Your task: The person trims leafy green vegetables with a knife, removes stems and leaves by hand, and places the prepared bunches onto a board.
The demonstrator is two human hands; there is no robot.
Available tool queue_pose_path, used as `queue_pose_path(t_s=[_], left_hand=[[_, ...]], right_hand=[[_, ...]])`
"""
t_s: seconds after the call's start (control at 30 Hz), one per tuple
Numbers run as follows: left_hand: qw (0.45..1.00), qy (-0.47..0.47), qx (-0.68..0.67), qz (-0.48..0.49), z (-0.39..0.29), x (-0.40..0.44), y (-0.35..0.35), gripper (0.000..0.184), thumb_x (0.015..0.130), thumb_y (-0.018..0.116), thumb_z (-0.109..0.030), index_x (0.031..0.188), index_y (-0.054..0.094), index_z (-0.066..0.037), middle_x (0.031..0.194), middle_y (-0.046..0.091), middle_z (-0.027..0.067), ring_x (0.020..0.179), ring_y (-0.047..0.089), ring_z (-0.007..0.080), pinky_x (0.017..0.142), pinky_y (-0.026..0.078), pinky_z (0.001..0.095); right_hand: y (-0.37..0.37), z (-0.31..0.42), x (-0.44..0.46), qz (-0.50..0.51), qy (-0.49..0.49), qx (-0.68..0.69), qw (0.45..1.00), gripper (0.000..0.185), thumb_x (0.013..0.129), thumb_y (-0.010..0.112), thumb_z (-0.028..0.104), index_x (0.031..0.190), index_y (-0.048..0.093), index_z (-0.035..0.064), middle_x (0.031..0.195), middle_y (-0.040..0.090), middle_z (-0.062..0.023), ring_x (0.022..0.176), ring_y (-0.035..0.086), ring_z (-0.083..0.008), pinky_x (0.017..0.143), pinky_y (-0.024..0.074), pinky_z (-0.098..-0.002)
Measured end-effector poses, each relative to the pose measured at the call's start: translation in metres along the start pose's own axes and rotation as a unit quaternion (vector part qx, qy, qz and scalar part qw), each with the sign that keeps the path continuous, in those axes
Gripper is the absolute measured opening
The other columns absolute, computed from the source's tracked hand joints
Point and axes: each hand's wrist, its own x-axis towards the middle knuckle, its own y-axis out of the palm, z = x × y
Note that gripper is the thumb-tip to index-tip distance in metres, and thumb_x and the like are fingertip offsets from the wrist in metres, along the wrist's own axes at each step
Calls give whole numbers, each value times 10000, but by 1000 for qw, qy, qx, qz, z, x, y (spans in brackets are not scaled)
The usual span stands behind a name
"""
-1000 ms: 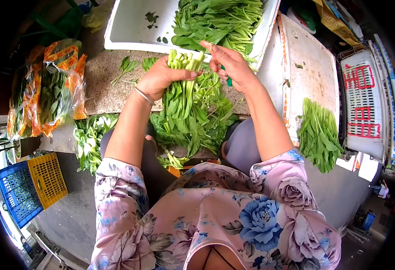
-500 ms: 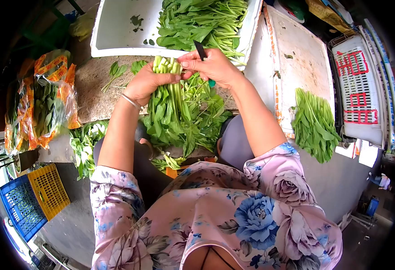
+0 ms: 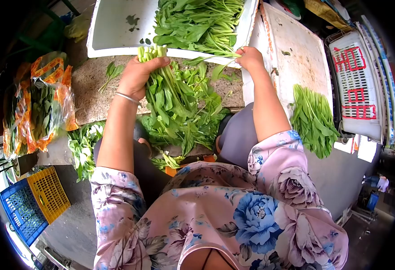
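Observation:
My left hand (image 3: 136,74) is closed around a bunch of leafy greens (image 3: 163,87), its pale cut stem ends pointing up past the thumb and its leaves hanging down. At the front right corner of a white foam box (image 3: 116,50), my right hand (image 3: 250,58) pinches the stem end of a loose leafy green (image 3: 220,57), whose leaves trail left. Inside the box lies a large heap of greens (image 3: 197,27), stems to the right. More loose greens (image 3: 202,108) lie below and behind the held bunch, between my knees.
A foam lid (image 3: 301,54) stands at the right with a bundle of greens (image 3: 314,119) on its near edge. Orange-printed plastic bags (image 3: 49,99) of greens are at the left. Blue (image 3: 22,209) and yellow (image 3: 49,191) crates sit lower left. A white basket (image 3: 357,85) is far right.
My right hand has left the bunch and moved right to the box's corner, now pinching a loose green. The black strip seen at that hand no longer shows. My left hand shifted slightly left.

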Motion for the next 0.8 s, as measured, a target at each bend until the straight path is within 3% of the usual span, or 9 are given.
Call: queue_pose_path(t_s=[0.13, 0.17, 0.2, 0.27, 0.37, 0.47, 0.6, 0.73, 0.8], left_hand=[[1000, 11, 10, -16, -2, -3, 3, 221, 702, 678, -20, 903, 593, 10, 787, 633, 72, 674, 613, 153, 631, 517, 279], [1000, 12, 9, -16, -1, -2, 4, 221, 702, 678, -20, 903, 593, 10, 787, 633, 72, 674, 613, 153, 631, 517, 279], [997, 30, 60, -22, 0, -2, 4, 231, 690, 693, -30, 897, 596, 8, 789, 633, 69, 665, 608, 145, 632, 514, 273], [981, 59, 178, -54, 2, -2, 7, 246, 672, 719, -66, 879, 606, 4, 805, 633, 58, 668, 598, 118, 655, 509, 252], [960, 166, 222, 44, -3, -12, 26, 405, 675, 692, -42, 1069, 594, -31, 927, 634, 26, 754, 566, 60, 731, 486, 212], [934, 221, 251, 126, 4, -11, 30, 370, 657, 709, -74, 998, 584, -7, 924, 622, 7, 775, 552, 63, 735, 464, 213], [918, 110, 352, 146, -1, -17, 33, 334, 655, 720, -97, 950, 591, -10, 867, 629, 12, 756, 557, 65, 722, 460, 217], [972, 88, 202, 87, 5, -13, 31, 308, 639, 719, -77, 911, 597, 1, 784, 623, 9, 680, 549, 79, 657, 471, 236], [975, 80, 195, 68, 5, -9, 25, 308, 637, 728, -60, 911, 600, -1, 795, 626, 14, 689, 560, 87, 660, 471, 235]], right_hand=[[-10, 6, -11, 13, 26, 152, 988, 203, 693, 693, 99, 886, 656, 47, 754, 657, -76, 652, 630, -139, 609, 489, -256], [-19, 14, -23, 9, 26, 160, 987, 212, 710, 686, 83, 914, 648, 45, 746, 654, -29, 629, 608, -74, 489, 405, -208], [-26, 22, -34, 10, 23, 158, 987, 212, 710, 686, 83, 914, 648, 45, 746, 654, -29, 629, 608, -74, 489, 405, -208], [-39, 40, -54, -2, -63, 247, 967, 219, 733, 671, 101, 946, 653, 58, 743, 652, -20, 659, 607, -61, 485, 374, -188], [-47, 70, -90, 38, -176, 271, 946, 242, 743, 674, 120, 976, 651, 57, 757, 651, -22, 667, 603, -50, 471, 363, -180], [-49, 89, -114, 115, -251, 316, 908, 237, 748, 677, 120, 956, 645, 10, 768, 646, -47, 653, 603, -67, 474, 385, -203], [-38, 92, -110, 165, -270, 408, 857, 197, 775, 656, 109, 939, 643, 1, 759, 642, -53, 600, 600, -72, 425, 366, -183], [-22, 95, -101, 166, -218, 481, 833, 395, 862, 549, 354, 1006, 605, -9, 798, 620, -63, 623, 597, -84, 424, 375, -191], [-17, 97, -102, 176, -183, 431, 866, 522, 870, 480, 466, 1010, 592, -24, 839, 601, -72, 577, 537, -83, 433, 360, -186]])
